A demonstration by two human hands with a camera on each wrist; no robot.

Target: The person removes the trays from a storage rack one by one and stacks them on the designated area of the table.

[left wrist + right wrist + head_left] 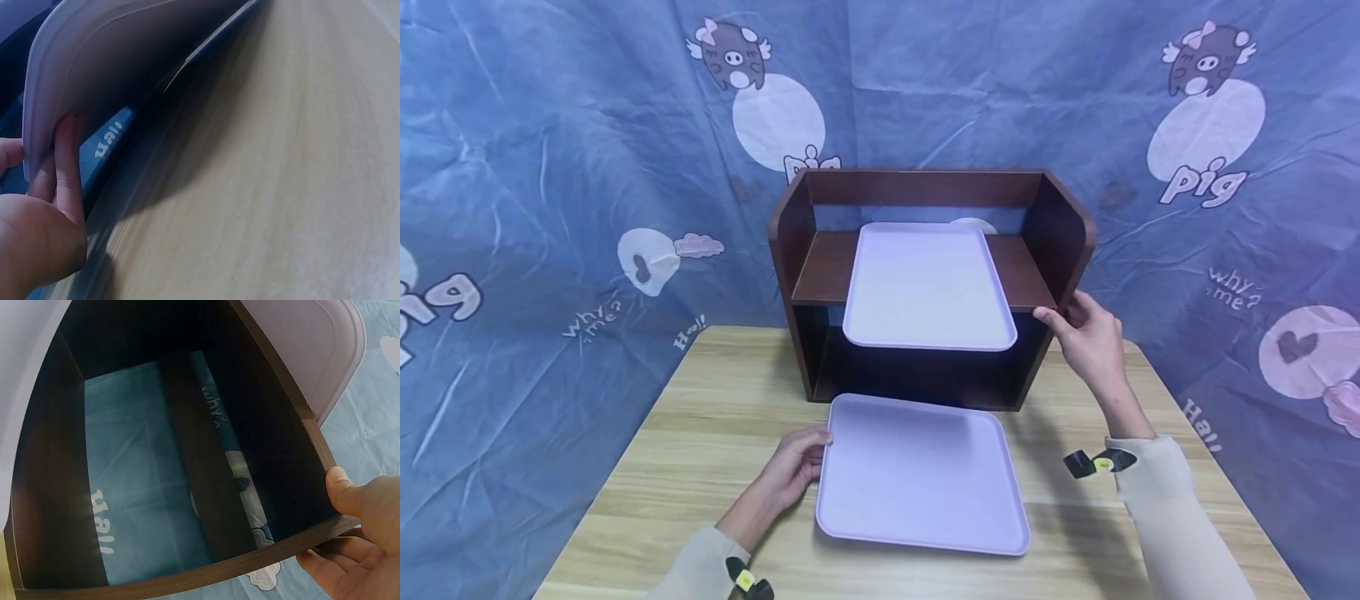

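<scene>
At centre, a lavender rectangular tray [928,283] is jutting from the dark-brown wooden shelf [925,188]; below, a second lavender rectangular tray [921,475] is obstructing its front. Lower left, the pale wood-grained tabletop [685,417] is giving passage.

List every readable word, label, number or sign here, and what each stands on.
"pig" on the curtain, three times, one cut off, one partly behind the shelf.
"why? me?" on the curtain, twice.
"Ha!!" or "Hall" on the curtain, twice; strokes unclear.
Yellow wrist tags: any print too small to read.
Lower tray, upper tray, shelf: no text visible.
</scene>
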